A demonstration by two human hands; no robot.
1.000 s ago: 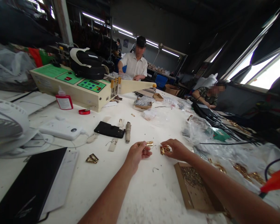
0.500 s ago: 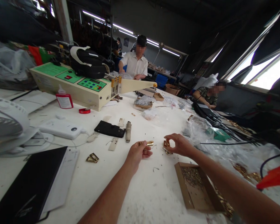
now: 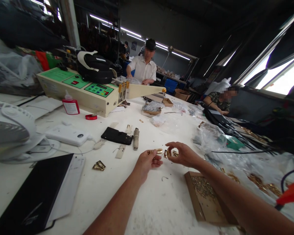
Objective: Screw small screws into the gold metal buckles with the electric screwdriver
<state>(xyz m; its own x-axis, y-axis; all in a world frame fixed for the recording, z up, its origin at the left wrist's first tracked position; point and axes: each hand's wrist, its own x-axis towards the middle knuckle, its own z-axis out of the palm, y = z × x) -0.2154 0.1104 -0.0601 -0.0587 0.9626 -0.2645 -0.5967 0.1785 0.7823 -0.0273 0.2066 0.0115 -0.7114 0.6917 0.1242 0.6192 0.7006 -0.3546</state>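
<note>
Right hand (image 3: 185,156) has drawn nearer the left hand (image 3: 145,163) since the previous head view, fingertips pinching gold frames (image 3: 169,153) at the left's three o'clock. Left fingers curl around gold pieces (image 3: 159,151). Cardboard box (image 3: 194,196): five o'clock from the right.

- My right hand (image 3: 183,156): now nearer my left hand (image 3: 147,163) than half a second ago.
- Gold pieces (image 3: 169,153) at my right fingertips: spread apart, where earlier bunched together.
</note>
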